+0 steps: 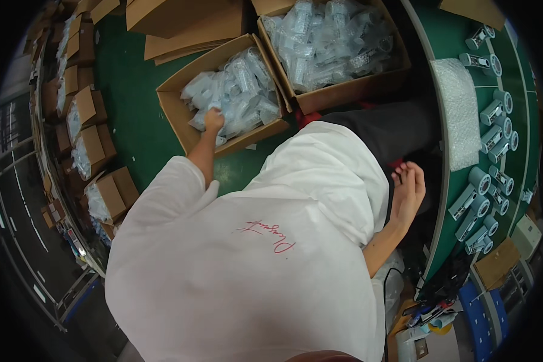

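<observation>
My left hand [214, 119] reaches into a cardboard box [178, 117] on the floor, its fingers closed at a clear plastic bag [223, 104] near the left side of the pile. Similar bagged pieces [247, 78] fill that box; what is inside the bags is hard to make out. To my right, beside the table edge, my right hand [409, 187] hangs in the air with its fingers loosely bent and apart. Nothing is in it. The nearest thing to it is the green-topped table [443, 232].
A larger carton [338, 93] of bagged pieces adjoins the first. On the table lie bubble wrap [455, 114] and several pale blue-grey devices [479, 181] with round ends. Flattened cardboard [187, 45] lies beyond the boxes. Cartons [105, 193] line the left side. A cable [385, 289] hangs near my right.
</observation>
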`<state>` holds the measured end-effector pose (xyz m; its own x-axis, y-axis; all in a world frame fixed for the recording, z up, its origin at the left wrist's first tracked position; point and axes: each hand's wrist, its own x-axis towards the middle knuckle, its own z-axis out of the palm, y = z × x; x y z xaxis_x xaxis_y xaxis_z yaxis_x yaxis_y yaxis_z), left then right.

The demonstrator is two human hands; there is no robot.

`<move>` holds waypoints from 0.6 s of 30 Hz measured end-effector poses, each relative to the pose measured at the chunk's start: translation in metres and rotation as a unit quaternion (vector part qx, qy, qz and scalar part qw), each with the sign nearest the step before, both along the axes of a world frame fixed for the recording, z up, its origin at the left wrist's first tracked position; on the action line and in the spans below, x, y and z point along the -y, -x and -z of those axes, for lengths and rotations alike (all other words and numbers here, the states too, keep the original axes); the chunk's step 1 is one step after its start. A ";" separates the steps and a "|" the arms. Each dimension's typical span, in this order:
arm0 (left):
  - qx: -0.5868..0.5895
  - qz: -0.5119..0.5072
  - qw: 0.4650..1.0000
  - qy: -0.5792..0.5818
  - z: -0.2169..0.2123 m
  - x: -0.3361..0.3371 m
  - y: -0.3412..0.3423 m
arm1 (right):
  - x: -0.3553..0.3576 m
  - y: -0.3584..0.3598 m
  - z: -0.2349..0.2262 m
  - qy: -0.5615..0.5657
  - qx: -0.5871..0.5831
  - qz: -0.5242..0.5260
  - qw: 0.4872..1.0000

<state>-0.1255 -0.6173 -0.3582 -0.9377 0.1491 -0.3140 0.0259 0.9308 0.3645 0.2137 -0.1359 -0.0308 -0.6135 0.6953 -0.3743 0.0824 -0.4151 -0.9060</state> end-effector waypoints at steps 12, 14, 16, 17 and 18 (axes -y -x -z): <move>0.062 -0.032 0.980 0.189 0.063 -0.031 0.056 | -0.032 -0.039 -0.018 -0.049 0.037 0.102 0.993; -0.020 -0.059 0.928 0.367 0.036 -0.011 0.065 | -0.037 -0.038 -0.034 -0.064 0.029 0.092 0.993; -0.027 -0.004 0.940 0.340 0.025 0.010 0.084 | -0.040 -0.046 -0.036 -0.062 0.041 0.110 0.991; -0.033 0.053 0.950 0.305 0.024 0.014 0.090 | -0.040 -0.050 -0.038 -0.066 0.053 0.131 0.988; -0.031 0.052 0.950 0.307 0.035 0.025 0.092 | -0.040 -0.051 -0.039 -0.065 0.056 0.128 0.988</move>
